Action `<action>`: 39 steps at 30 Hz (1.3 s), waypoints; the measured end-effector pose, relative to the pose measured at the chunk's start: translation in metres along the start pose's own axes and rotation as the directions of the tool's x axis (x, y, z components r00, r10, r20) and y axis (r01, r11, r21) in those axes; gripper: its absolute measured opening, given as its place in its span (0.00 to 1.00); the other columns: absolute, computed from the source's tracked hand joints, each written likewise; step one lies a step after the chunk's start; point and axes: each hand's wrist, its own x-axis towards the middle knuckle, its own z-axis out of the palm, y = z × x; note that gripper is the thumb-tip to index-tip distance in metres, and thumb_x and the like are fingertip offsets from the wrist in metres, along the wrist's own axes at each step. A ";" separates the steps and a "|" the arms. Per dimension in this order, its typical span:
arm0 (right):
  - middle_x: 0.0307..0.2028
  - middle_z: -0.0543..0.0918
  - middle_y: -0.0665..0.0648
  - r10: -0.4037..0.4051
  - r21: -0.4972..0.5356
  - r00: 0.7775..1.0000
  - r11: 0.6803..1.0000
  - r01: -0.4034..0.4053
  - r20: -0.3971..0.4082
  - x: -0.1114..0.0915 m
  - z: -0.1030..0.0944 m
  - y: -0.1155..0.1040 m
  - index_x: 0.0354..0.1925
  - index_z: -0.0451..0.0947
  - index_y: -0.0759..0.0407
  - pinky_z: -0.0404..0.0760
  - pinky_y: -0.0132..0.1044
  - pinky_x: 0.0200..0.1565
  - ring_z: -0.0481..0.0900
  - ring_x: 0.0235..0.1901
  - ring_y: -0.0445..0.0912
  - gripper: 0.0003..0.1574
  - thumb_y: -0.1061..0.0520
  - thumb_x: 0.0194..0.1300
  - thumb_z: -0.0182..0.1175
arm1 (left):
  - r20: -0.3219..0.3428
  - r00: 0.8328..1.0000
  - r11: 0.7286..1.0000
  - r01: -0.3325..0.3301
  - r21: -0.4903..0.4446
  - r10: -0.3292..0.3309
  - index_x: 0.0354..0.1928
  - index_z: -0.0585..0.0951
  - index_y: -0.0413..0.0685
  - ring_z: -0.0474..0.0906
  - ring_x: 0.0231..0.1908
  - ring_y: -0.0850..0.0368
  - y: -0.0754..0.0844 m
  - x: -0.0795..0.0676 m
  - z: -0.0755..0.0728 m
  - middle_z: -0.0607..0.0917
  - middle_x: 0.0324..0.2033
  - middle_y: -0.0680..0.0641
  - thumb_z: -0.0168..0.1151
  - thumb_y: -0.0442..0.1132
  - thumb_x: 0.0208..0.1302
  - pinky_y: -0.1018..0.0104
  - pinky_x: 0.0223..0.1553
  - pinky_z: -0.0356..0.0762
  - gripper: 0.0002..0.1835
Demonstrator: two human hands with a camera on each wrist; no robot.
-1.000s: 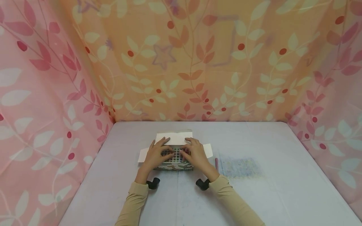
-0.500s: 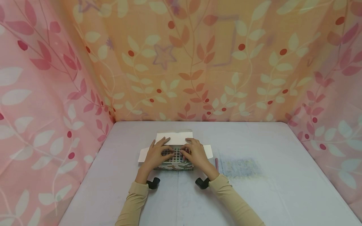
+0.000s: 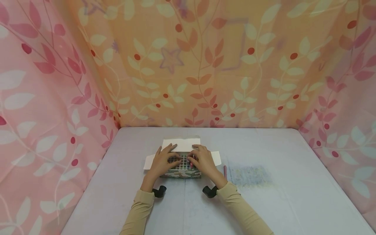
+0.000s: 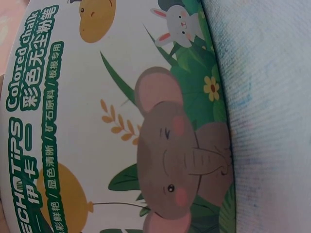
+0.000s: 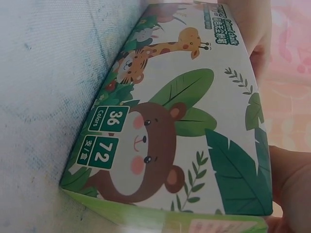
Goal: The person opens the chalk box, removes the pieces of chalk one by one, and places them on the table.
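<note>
An open chalk box (image 3: 179, 174) stands on the white-covered table, rows of chalk tips (image 3: 185, 160) facing up. My left hand (image 3: 160, 162) rests over its left side, fingers spread toward the raised back flap (image 3: 180, 145); thumb and index tip are a little apart above the chalk. Over the right side, my right hand (image 3: 204, 160) brings thumb and index together, with a pink chalk stick (image 3: 192, 165) showing under the thumb. Animal drawings and "Colored chalk" lettering cover the box front (image 4: 112, 121) in the left wrist view; the right wrist view shows the bear end (image 5: 141, 155).
White side flaps stick out left (image 3: 149, 162) and right (image 3: 216, 158) of the box. A purple-pink chalk stick (image 3: 225, 171) lies by the right wrist, beside a blue chalk smudge (image 3: 251, 175) on the cloth (image 3: 293, 195). Black wrist cameras (image 3: 160, 191) sit below both wrists. Patterned curtains (image 3: 205, 65) enclose the table.
Both hands keep nearly the same place over the box. The pink chalk under the right hand shows more plainly now. The whole view has shifted very slightly.
</note>
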 end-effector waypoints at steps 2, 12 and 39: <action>0.52 0.72 0.60 -0.010 0.005 1.000 1.000 0.010 -0.011 -0.001 0.001 0.001 0.30 0.80 0.48 0.69 0.57 0.49 0.67 0.52 0.56 0.04 0.51 0.55 0.60 | -0.003 1.000 1.000 -0.002 -0.004 0.002 0.32 0.81 0.68 0.55 0.63 0.52 0.001 0.000 0.000 0.67 0.60 0.52 0.62 0.57 0.48 0.46 0.65 0.36 0.09; 0.51 0.72 0.62 -0.051 0.043 0.996 0.998 0.054 -0.069 0.000 -0.001 0.001 0.29 0.79 0.51 0.70 0.57 0.49 0.68 0.51 0.58 0.03 0.54 0.54 0.61 | -0.015 1.000 1.000 -0.007 -0.004 0.007 0.31 0.81 0.68 0.56 0.63 0.52 0.001 0.000 0.001 0.67 0.59 0.52 0.62 0.57 0.48 0.45 0.65 0.37 0.09; 0.52 0.72 0.59 0.004 0.117 0.983 0.993 0.017 -0.181 0.004 -0.021 -0.005 0.32 0.78 0.49 0.68 0.58 0.50 0.69 0.51 0.54 0.05 0.51 0.58 0.57 | -0.010 1.000 1.000 -0.008 -0.016 0.008 0.31 0.81 0.68 0.55 0.63 0.53 0.001 0.000 0.000 0.67 0.59 0.52 0.62 0.56 0.48 0.45 0.65 0.36 0.08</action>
